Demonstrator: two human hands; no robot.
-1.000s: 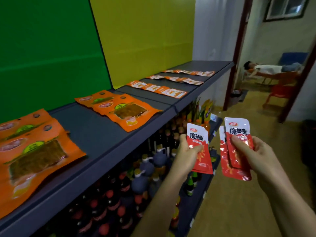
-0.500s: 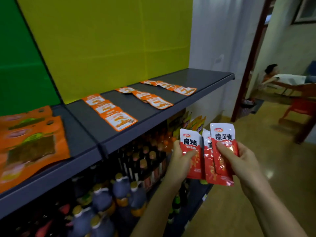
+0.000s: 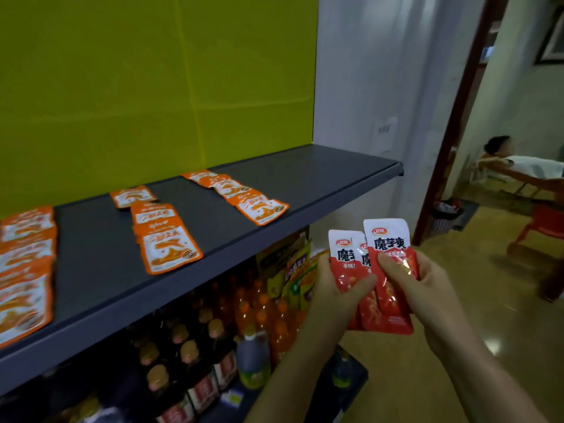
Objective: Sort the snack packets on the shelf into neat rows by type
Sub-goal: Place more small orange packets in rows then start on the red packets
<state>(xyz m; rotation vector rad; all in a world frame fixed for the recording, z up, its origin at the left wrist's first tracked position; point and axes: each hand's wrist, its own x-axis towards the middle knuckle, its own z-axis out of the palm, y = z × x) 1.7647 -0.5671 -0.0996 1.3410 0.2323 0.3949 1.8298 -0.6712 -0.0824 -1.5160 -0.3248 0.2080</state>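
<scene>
I hold three red-and-white snack packets (image 3: 385, 239) fanned together in front of the dark grey shelf (image 3: 305, 178), below its front edge. My left hand (image 3: 332, 297) pinches the left packet and my right hand (image 3: 424, 288) grips the right one, thumb across its front. On the shelf lie three rows of orange-and-white packets: a far row (image 3: 241, 193), a middle row (image 3: 164, 239) and a left row (image 3: 26, 270) cut off by the frame edge. The right end of the shelf carries no packets.
Bottles with orange caps (image 3: 195, 346) and yellow snack bags (image 3: 293, 270) fill the lower shelves. A yellow back panel (image 3: 152, 87) rises behind the shelf. To the right, a doorway (image 3: 457, 148) opens on a room with a person lying on a lounger (image 3: 525, 169).
The view has swung right along the shelf; the large orange packets have left the frame. My two hands have come together, so the red packets now overlap in one fan.
</scene>
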